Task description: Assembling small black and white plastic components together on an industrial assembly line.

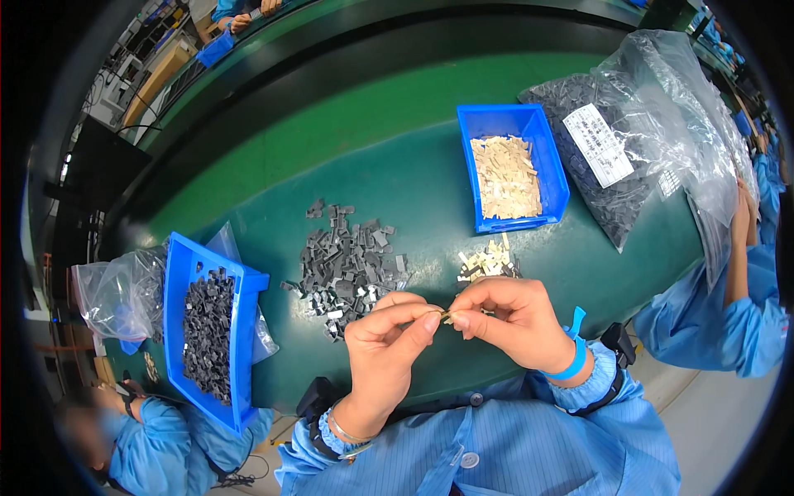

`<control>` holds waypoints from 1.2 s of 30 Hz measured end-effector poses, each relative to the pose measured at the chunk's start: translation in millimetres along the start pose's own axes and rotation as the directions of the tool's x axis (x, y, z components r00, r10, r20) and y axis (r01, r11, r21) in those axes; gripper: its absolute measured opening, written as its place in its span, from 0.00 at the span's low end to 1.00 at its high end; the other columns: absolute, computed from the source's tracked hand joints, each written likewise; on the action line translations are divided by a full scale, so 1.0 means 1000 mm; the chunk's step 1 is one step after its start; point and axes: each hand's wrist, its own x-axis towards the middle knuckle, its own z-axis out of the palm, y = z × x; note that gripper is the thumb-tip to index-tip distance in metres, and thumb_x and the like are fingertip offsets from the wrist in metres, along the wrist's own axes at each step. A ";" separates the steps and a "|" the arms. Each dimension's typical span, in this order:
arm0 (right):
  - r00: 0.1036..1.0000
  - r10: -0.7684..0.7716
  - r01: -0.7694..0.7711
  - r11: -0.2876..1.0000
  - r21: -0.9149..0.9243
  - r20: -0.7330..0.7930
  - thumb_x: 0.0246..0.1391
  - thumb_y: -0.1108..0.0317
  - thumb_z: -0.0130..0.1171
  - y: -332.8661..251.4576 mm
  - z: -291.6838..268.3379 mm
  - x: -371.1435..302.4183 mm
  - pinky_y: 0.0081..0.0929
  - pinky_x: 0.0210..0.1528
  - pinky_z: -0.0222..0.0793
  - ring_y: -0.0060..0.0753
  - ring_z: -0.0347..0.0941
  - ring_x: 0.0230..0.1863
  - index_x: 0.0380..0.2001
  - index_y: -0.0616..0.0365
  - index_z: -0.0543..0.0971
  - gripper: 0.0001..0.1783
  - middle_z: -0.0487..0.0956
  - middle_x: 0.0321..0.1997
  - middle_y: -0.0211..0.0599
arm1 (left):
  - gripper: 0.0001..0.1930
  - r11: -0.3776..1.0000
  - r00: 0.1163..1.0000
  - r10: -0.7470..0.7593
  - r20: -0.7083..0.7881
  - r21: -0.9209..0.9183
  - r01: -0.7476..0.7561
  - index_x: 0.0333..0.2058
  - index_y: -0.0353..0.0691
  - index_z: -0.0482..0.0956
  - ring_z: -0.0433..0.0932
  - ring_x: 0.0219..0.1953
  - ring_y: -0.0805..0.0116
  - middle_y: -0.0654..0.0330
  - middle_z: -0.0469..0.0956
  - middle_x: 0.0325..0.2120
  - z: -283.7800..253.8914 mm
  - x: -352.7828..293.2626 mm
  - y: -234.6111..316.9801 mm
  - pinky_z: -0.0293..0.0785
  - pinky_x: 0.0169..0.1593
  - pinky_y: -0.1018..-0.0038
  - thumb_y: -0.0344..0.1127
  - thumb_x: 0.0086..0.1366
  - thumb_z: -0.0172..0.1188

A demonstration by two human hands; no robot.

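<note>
My left hand (387,351) and my right hand (519,321) meet fingertip to fingertip over the near part of the green table. Thumb and forefinger are pinched on each. Between them shows a tiny dark and yellowish piece (447,317), mostly covered by the fingers. Beyond my left hand spreads a loose heap of small dark grey plastic parts (347,256), some with shiny faces. Just past my right hand is a smaller pile of cream-coloured strips (494,258), with some dark bits among them.
A blue bin (559,194) of cream strips stands behind the pile. At left, another blue bin (246,331) holds black parts, beside a clear plastic bag (124,289). A large labelled bag (571,124) of dark parts lies far right. Co-workers in blue sit on both sides.
</note>
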 end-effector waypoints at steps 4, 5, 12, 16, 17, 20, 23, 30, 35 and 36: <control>0.999 0.030 -0.028 0.995 0.099 -0.018 0.50 0.73 0.56 0.003 0.005 -0.001 0.15 0.27 0.65 0.18 0.69 0.25 0.31 0.64 0.77 0.06 0.75 0.25 0.32 | 0.05 0.986 0.988 0.135 -0.074 0.108 -0.126 0.31 0.31 0.78 0.69 0.27 0.73 0.57 0.71 0.29 0.003 0.000 -0.002 0.66 0.31 0.80 0.23 0.53 0.58; 0.999 0.039 -0.037 0.990 0.135 -0.009 0.50 0.73 0.56 0.003 0.006 -0.001 0.14 0.26 0.66 0.18 0.69 0.25 0.31 0.64 0.77 0.06 0.75 0.25 0.32 | 0.05 0.986 0.988 0.135 -0.071 0.108 -0.126 0.31 0.31 0.78 0.69 0.27 0.73 0.57 0.71 0.29 0.004 -0.001 -0.002 0.66 0.31 0.80 0.23 0.53 0.58; 0.999 0.021 -0.011 0.973 0.232 -0.042 0.50 0.74 0.56 0.004 0.010 -0.002 0.13 0.25 0.66 0.17 0.69 0.24 0.32 0.66 0.77 0.07 0.76 0.26 0.34 | 0.07 0.950 0.971 0.238 -0.008 0.209 -0.232 0.31 0.32 0.79 0.67 0.32 0.75 0.60 0.70 0.29 0.005 -0.002 -0.005 0.64 0.33 0.82 0.22 0.51 0.60; 0.998 0.032 -0.017 0.974 0.228 -0.060 0.50 0.74 0.56 0.003 0.012 -0.004 0.13 0.25 0.67 0.17 0.69 0.24 0.32 0.66 0.77 0.07 0.76 0.26 0.34 | 0.07 0.989 0.990 0.136 -0.032 0.059 -0.134 0.32 0.32 0.79 0.66 0.32 0.75 0.61 0.70 0.29 0.008 -0.002 -0.006 0.64 0.33 0.82 0.22 0.52 0.60; 0.997 0.026 -0.010 0.973 0.232 -0.067 0.50 0.74 0.56 0.004 0.012 -0.004 0.13 0.25 0.66 0.17 0.69 0.24 0.32 0.66 0.77 0.07 0.76 0.26 0.34 | 0.07 0.989 0.990 0.137 -0.031 0.058 -0.135 0.32 0.32 0.79 0.66 0.32 0.75 0.61 0.70 0.29 0.008 -0.003 -0.007 0.64 0.33 0.82 0.22 0.52 0.60; 0.996 -0.003 0.018 0.985 0.174 -0.088 0.50 0.74 0.56 0.002 0.010 -0.002 0.14 0.26 0.66 0.17 0.69 0.24 0.31 0.66 0.77 0.06 0.76 0.26 0.33 | 0.06 0.966 0.998 -0.053 -0.029 -0.253 0.044 0.32 0.32 0.78 0.67 0.33 0.74 0.60 0.70 0.30 0.009 -0.002 -0.008 0.64 0.36 0.80 0.22 0.53 0.58; 0.954 -0.257 0.212 0.942 -0.259 -0.154 0.47 0.77 0.55 -0.012 -0.008 0.008 0.18 0.26 0.65 0.20 0.70 0.24 0.28 0.63 0.78 0.04 0.76 0.25 0.35 | 0.05 0.936 0.990 0.082 -0.111 -0.332 -0.115 0.31 0.30 0.77 0.68 0.33 0.73 0.58 0.70 0.31 0.001 0.003 -0.001 0.64 0.38 0.78 0.21 0.53 0.57; 0.756 -0.653 0.169 0.143 -0.975 0.036 0.39 0.76 0.58 -0.047 -0.079 0.045 0.32 0.28 0.60 0.39 0.68 0.25 0.23 0.58 0.75 0.04 0.72 0.19 0.35 | 0.05 0.816 0.877 0.464 -0.125 0.445 -0.369 0.28 0.33 0.76 0.66 0.31 0.71 0.60 0.68 0.30 -0.011 0.001 0.017 0.64 0.36 0.78 0.25 0.51 0.61; 0.741 -0.666 0.099 -0.023 -0.995 0.089 0.38 0.75 0.58 -0.046 -0.090 0.050 0.32 0.31 0.61 0.39 0.68 0.28 0.25 0.57 0.75 0.06 0.73 0.22 0.36 | 0.09 0.463 0.743 0.665 0.073 0.741 -0.487 0.26 0.36 0.78 0.67 0.27 0.68 0.60 0.66 0.26 -0.018 -0.001 0.018 0.64 0.30 0.76 0.23 0.43 0.65; 0.742 -0.665 0.098 -0.024 -0.995 0.089 0.38 0.75 0.58 -0.046 -0.089 0.048 0.32 0.31 0.61 0.39 0.68 0.28 0.25 0.57 0.75 0.06 0.73 0.22 0.36 | 0.10 0.318 0.686 0.697 0.208 0.768 -0.556 0.27 0.38 0.77 0.67 0.26 0.67 0.61 0.66 0.25 -0.019 0.000 0.019 0.64 0.30 0.74 0.23 0.41 0.64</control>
